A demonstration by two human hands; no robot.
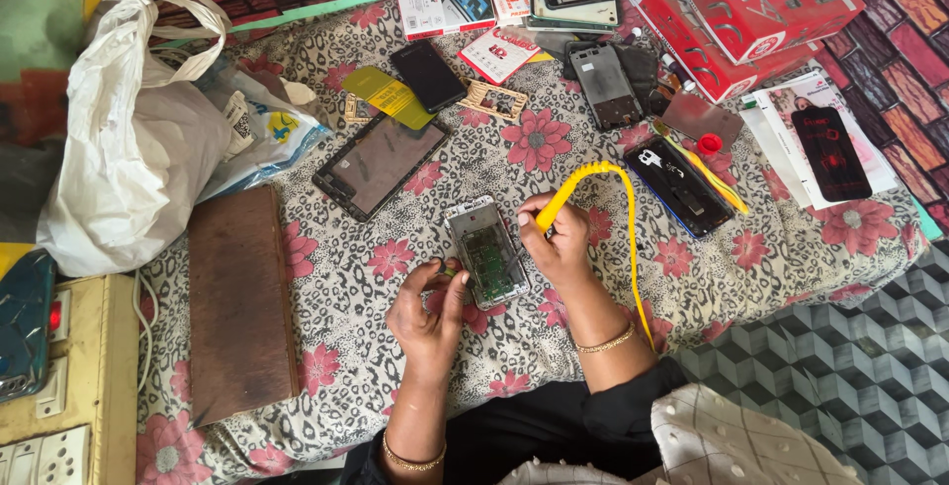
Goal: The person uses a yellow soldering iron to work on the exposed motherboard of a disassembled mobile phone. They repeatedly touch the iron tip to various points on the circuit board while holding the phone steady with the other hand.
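right hand point(560, 243) grips a yellow tool point(568, 191) over the opened phone point(485, 251), left hand point(431, 307) pinching its edge; red boxes point(736, 10) top right.

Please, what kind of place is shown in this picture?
Probably an informal phone repair spot in a home, worked on a flower-print cloth. The right hand holds a yellow corded tool over an opened phone that the left hand steadies; more phone parts and red boxes lie around.

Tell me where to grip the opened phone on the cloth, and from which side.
Pinch the opened phone by its long side edges near the lower end, coming from the left hand side. It lies flat, board exposed, and the right hand works a yellow tool at its upper right.
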